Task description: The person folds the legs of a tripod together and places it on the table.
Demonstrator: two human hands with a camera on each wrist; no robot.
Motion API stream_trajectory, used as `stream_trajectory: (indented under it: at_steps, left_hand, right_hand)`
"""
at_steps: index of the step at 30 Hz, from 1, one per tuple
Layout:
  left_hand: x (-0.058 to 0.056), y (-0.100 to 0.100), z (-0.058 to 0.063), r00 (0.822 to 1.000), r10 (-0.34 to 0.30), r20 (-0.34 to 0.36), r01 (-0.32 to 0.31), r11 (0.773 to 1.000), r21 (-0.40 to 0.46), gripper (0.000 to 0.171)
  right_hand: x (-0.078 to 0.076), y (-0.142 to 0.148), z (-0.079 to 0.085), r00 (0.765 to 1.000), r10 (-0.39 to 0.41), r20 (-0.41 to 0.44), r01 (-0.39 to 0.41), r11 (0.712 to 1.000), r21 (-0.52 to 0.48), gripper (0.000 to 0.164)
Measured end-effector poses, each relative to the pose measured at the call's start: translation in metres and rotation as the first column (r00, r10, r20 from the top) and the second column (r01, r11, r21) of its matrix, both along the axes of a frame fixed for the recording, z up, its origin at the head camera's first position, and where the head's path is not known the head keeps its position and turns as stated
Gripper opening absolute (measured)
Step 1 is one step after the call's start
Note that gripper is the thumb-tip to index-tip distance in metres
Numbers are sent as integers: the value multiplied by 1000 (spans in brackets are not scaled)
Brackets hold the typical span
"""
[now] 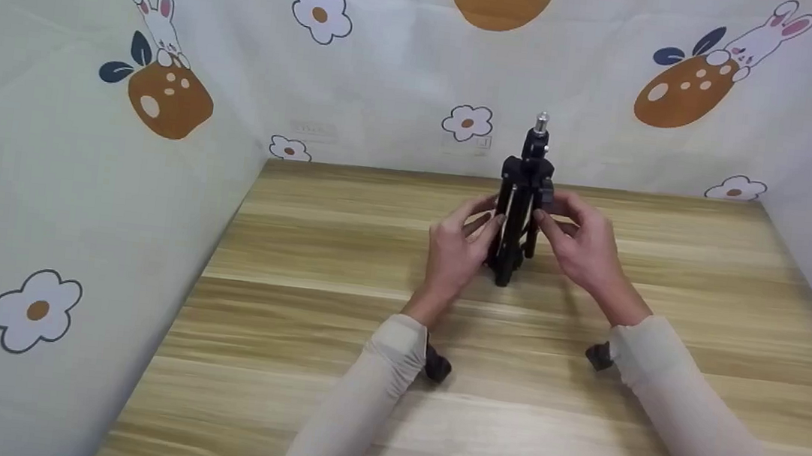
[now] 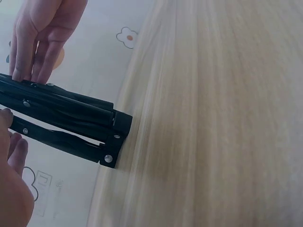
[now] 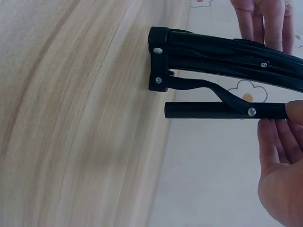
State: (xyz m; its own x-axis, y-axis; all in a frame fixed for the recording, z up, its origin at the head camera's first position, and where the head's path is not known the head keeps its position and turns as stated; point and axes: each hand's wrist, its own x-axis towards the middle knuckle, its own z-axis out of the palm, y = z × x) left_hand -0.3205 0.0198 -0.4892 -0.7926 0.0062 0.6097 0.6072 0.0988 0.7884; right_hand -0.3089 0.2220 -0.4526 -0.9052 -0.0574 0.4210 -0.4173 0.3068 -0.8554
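Observation:
A black tripod stand [image 1: 516,217] with a silver screw tip stands nearly upright at the back of the table, its legs mostly folded in. On its left side, my left hand [image 1: 458,249] pinches a leg between thumb and fingers. My right hand [image 1: 589,243] holds the right leg [image 3: 208,110] in the same manner. That leg stands slightly out from the others, joined by a curved brace [image 3: 208,86] to the lower hub [image 3: 158,64]. In the left wrist view, the leg [image 2: 61,142] nearest the left hand shows a narrow gap beside the centre.
The wood-grain table [image 1: 289,336] reaches back to a pale patterned cloth [image 1: 383,90] close behind the tripod. Similar cloth rises on the left and right. Black devices [image 1: 438,367] are strapped at both cuffs.

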Motion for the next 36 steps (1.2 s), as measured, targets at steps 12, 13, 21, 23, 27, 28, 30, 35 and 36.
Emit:
stream_trajectory:
  at_steps: [12,13,21,23,27,28,30,35,36]
  left_hand:
    - [14,1,1,995,-90,-34,88,995,-52,23]
    - [15,1,1,994,-104,-31,102,993,-54,25]
    - [14,-1,3,989,-139,-48,136,989,-62,24]
    - [14,-1,3,989,-140,-50,136,989,-61,23]
    - [15,-1,4,990,-130,-50,127,990,-65,23]
    - [15,-1,4,990,-128,-50,125,990,-66,23]
    - [15,-1,3,991,-125,-52,121,990,-65,23]
    - [14,0,2,990,-128,-55,124,990,-63,23]
    - [14,0,3,990,-129,-56,126,990,-62,23]
  right_hand:
    - [2,1,-1,1000,-11,8,11,1000,20,26]
    - [2,1,-1,1000,-12,6,12,1000,18,26]
    - [1,2,-3,1000,-13,8,13,1000,3,26]
    - [1,2,-3,1000,-13,7,13,1000,-5,26]
    - [1,1,-3,1000,-21,-2,21,1000,-4,25]
    - [2,0,-3,1000,-24,-5,24,1000,-3,25]
    - [2,0,-3,1000,-27,-11,27,1000,-5,25]
    - [3,0,-4,999,-28,-18,28,1000,-9,24]
    - [3,0,-4,999,-28,-19,28,1000,-8,24]
